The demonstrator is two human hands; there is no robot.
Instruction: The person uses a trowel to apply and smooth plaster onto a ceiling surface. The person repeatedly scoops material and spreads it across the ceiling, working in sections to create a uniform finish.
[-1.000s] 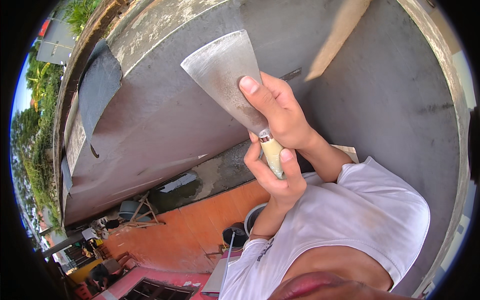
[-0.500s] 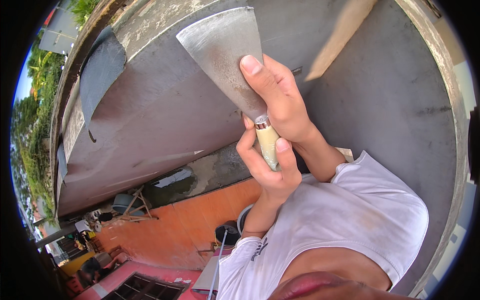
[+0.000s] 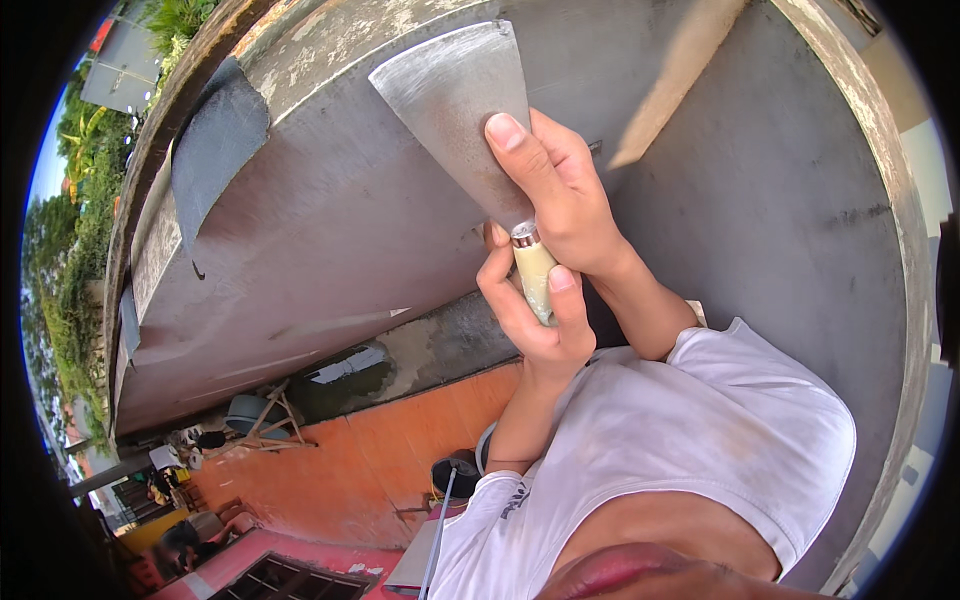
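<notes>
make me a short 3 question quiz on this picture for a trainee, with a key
1. Multiple choice: which part of the putty knife does the left hand grip?
A: wide front edge
B: handle
C: none of it

2. True or false: the thumb of the right hand rests on the blade.

3. Fill in: the person's shirt is mainly ____ in colour.

Key: 1. B, the handle; 2. True; 3. white
</notes>
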